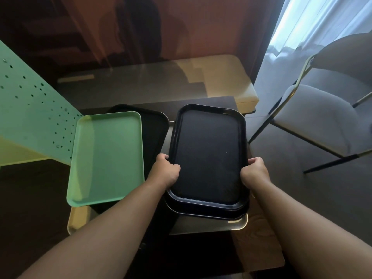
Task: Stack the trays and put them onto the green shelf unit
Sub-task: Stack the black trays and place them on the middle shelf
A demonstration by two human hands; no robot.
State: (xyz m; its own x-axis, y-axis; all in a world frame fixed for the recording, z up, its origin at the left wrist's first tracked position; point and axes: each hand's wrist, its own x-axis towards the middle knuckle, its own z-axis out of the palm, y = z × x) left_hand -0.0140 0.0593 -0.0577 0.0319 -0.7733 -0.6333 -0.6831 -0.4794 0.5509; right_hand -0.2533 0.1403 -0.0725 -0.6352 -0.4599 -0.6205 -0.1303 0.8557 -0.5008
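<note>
A black tray [209,156] is held over the dark table, my left hand [166,171] gripping its left rim and my right hand [254,171] its right rim. Directly beneath it sits another dark tray [211,215], and under that a pale yellow tray [237,225] shows at the near edge. To the left lies a light green tray [106,158], on top of a black tray [155,127] and a yellow tray [77,220]. The green shelf unit [30,109], a perforated panel, stands at the far left.
A grey upholstered chair [316,115] with thin metal legs stands to the right. A low cream bench [241,81] sits beyond the table. A sheer curtain [314,23] hangs at the upper right, a dark red curtain behind.
</note>
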